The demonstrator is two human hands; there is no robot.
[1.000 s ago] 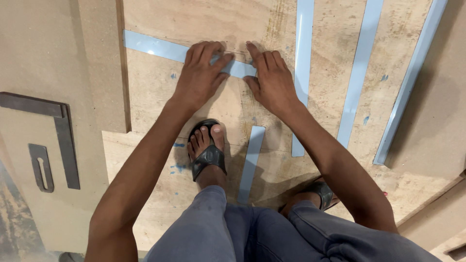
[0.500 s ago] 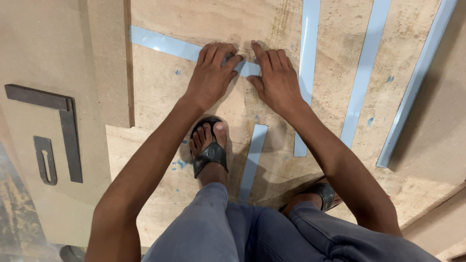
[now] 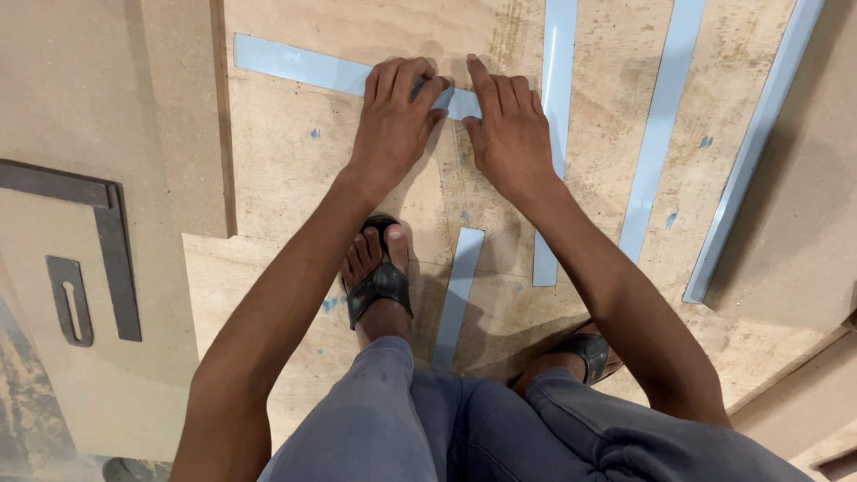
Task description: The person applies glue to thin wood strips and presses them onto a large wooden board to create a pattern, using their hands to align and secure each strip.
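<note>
- Pressing is the step judged to be in hand: a pale blue strip (image 3: pixel 303 64) is held flat on the plywood sheet (image 3: pixel 375 187), lying crosswise near the sheet's far edge.
- Well left of the strip, on a fibreboard panel (image 3: pixel 80 107), a dark metal square (image 3: pixel 107 232) and a slotted plate (image 3: pixel 70 299) are seen.
- The left hand (image 3: pixel 393 120) is laid flat over the strip's right part, fingers spread and bent slightly; nothing is gripped.
- The right hand (image 3: pixel 511 134) is set just beside it at the strip's right end, fingers flat and close together, the forefinger stretched forward.
- Right of the strip, three long blue strips (image 3: pixel 661 125) run lengthwise; a short one (image 3: pixel 457 295) lies nearer, between the sandalled feet.
- The next move is judged to call for even pressure along the strip, kept straight, without the end being lifted.
</note>
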